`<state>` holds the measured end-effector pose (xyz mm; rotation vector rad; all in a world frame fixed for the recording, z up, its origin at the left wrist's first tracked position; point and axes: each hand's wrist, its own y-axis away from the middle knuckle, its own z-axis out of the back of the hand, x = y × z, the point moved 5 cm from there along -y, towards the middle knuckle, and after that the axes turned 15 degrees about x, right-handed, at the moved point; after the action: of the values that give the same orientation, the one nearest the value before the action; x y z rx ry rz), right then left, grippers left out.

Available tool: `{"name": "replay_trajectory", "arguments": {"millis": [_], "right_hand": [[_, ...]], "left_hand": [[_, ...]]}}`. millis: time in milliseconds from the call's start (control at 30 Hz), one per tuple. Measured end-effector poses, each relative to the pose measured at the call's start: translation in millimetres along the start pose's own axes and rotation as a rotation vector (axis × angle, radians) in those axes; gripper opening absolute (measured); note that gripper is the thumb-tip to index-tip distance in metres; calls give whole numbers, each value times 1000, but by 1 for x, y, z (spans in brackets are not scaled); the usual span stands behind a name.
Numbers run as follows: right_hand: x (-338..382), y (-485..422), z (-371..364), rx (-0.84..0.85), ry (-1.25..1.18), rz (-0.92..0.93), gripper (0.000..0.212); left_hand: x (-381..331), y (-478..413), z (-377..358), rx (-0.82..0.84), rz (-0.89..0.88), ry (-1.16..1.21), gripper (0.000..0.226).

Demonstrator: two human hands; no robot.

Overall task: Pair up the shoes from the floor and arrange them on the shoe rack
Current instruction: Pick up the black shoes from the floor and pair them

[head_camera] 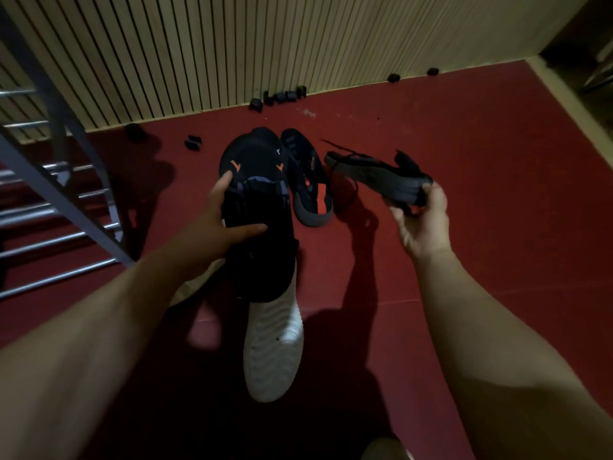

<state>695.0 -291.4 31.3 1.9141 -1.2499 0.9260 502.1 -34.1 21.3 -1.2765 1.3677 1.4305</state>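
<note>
My left hand grips a black shoe with orange marks, held up with its sole side toward me. Under it a white shoe lies sole up on the red floor. My right hand holds a dark grey sandal by its heel end, tilted above the floor, with a strap dangling. A second dark sandal with orange inside lies on the floor between the two held shoes. The metal shoe rack stands at the left.
Several small black plastic pieces lie along the base of the slatted wall. The red floor stretches to the right. A doorway corner is at the upper right.
</note>
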Motion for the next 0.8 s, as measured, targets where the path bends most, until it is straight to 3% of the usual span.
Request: {"name": "replay_trajectory", "arguments": {"millis": [133,267,300,400,433,800], "right_hand": [[-45,25,16,4,24,-309,34],[-75,41,7,78,328,-551,36],[-80,43,2,83,453,-579,43],[-96,45,0,96,787,-616,104],[-99,48,-4,110,859,-623,110],[-114,27,-9,-11,1067,-688,129]], "left_hand": [[4,3,10,-54,3,34,98],[8,4,10,-78,-1,47,97],[9,4,9,-79,-1,39,97],[10,2,3,-77,6,21,98],[10,1,2,-70,7,14,97],[15,1,0,-35,47,7,98]]}}
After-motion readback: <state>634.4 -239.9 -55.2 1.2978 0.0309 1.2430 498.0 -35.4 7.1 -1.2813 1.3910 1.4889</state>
